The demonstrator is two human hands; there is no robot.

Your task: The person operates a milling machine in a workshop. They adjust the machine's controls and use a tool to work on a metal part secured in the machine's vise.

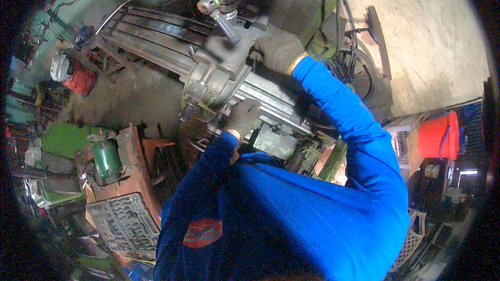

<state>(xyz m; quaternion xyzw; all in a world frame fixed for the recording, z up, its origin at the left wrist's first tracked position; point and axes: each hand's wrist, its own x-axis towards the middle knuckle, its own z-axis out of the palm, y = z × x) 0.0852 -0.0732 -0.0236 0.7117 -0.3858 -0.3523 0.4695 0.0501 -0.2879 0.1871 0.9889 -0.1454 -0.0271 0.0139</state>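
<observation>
the room is a crowded workshop with a pale concrete floor (427, 36) on the far right and dark, oily ground under the machines. in the middle stands a milling machine, and its long slotted table (151, 36) is the worktop here; it runs from the upper left down to the right. on this worktop sits a grey machine vise (219, 70), and its long axis lies across the slots, with the screw end pointing to the lower left. a metal handle (226, 28) stands up from the vise and leans to the upper left. the person wears a blue long-sleeved shirt and grey work gloves. the right hand (276, 52) lies on the far top corner of the vise, fingers curled on it in a closed grip. the left hand (242, 117) presses on the near side of the vise, but i cannot tell how far its grip is closed. at the left are a green motor (105, 161) and a grey case of drill bits (125, 224). a red bucket (438, 135) stands at the right.
</observation>
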